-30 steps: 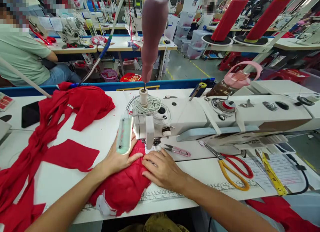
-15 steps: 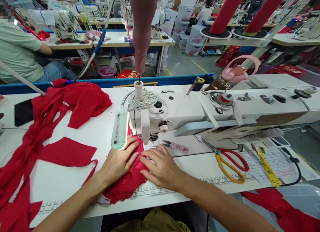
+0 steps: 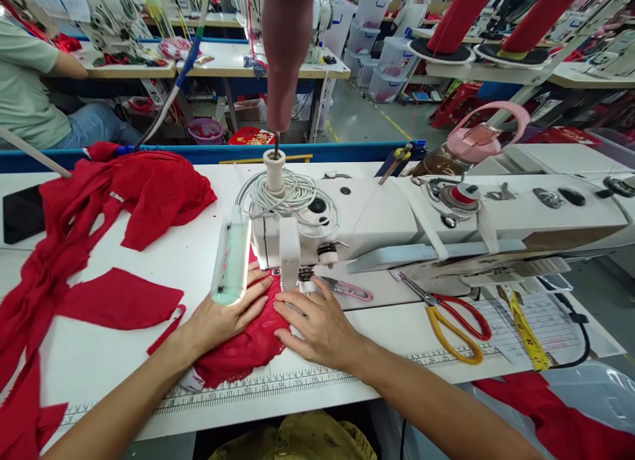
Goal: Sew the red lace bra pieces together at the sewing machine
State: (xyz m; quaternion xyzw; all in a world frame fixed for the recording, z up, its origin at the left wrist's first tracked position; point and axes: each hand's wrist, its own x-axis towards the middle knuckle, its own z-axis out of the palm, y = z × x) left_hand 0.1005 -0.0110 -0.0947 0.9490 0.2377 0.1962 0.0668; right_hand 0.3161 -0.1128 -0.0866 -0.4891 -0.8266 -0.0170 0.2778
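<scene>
My left hand [image 3: 225,314] lies flat with fingers spread on a piece of red fabric [image 3: 243,346] in front of the needle of a white sewing machine [image 3: 377,222]. My right hand [image 3: 317,324] presses flat on the same fabric's right edge, fingertips close to the presser foot [image 3: 305,281]. The fabric runs under the foot and bunches toward me over a ruler strip [image 3: 297,380] on the table edge.
A heap of red fabric pieces [image 3: 89,228] covers the table's left side. Pink thread snips [image 3: 347,289], red and yellow scissors [image 3: 454,321] and a yellow tape measure [image 3: 526,327] lie right of the needle. A person in a green shirt [image 3: 24,83] sits at the back left.
The red fabric has fed away from me under the presser foot, so less of it bunches near the table edge. Both hands have slid forward with it.
</scene>
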